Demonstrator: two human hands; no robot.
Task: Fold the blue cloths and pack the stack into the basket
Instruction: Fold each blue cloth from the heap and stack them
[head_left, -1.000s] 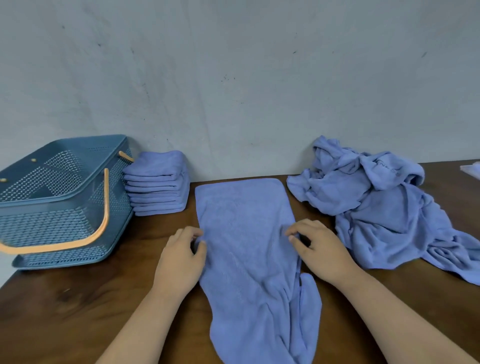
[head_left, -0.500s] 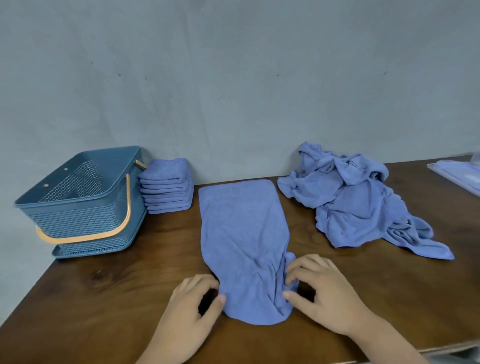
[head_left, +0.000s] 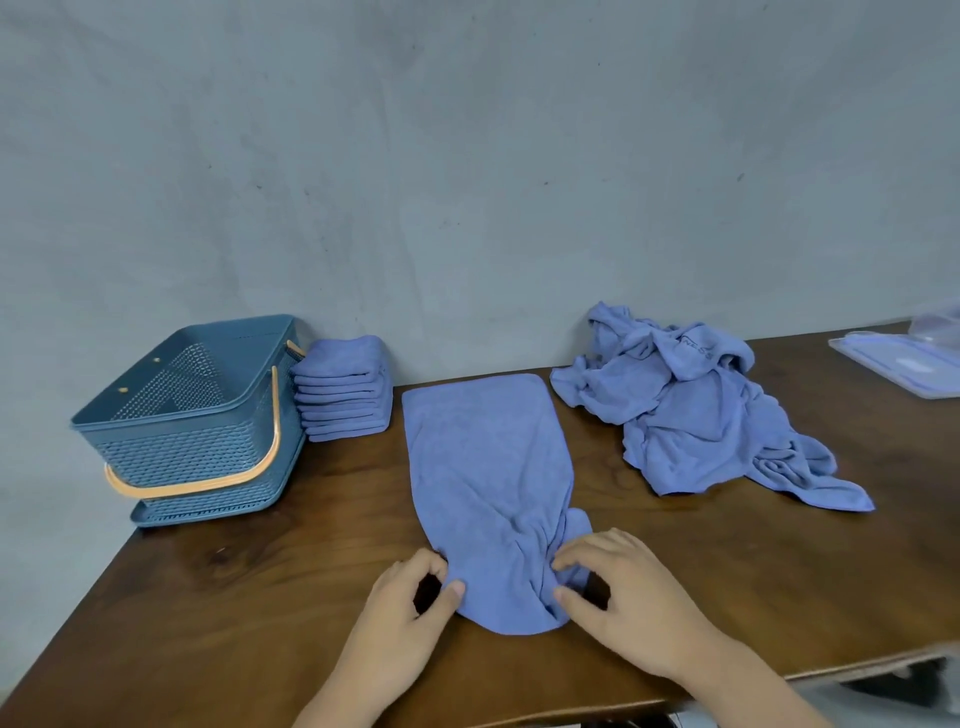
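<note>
A long blue cloth (head_left: 483, 467) lies folded lengthwise in the middle of the brown table (head_left: 218, 597), its near end bunched. My left hand (head_left: 410, 608) pinches the near left edge between thumb and fingers. My right hand (head_left: 623, 597) pinches the wrinkled near right edge. A stack of folded blue cloths (head_left: 343, 389) sits against the wall beside the blue basket (head_left: 192, 415), which has an orange handle and shows nothing inside. A heap of unfolded blue cloths (head_left: 696, 410) lies at the back right.
A pale blue flat lid or tray (head_left: 904, 364) sits at the far right edge of the table. A grey wall runs close behind everything. The table's front edge passes just under my wrists.
My hands slid down the cloth from its middle to its near end and now pinch the end. The view pulled back, and the whole cloth lies on the table.
</note>
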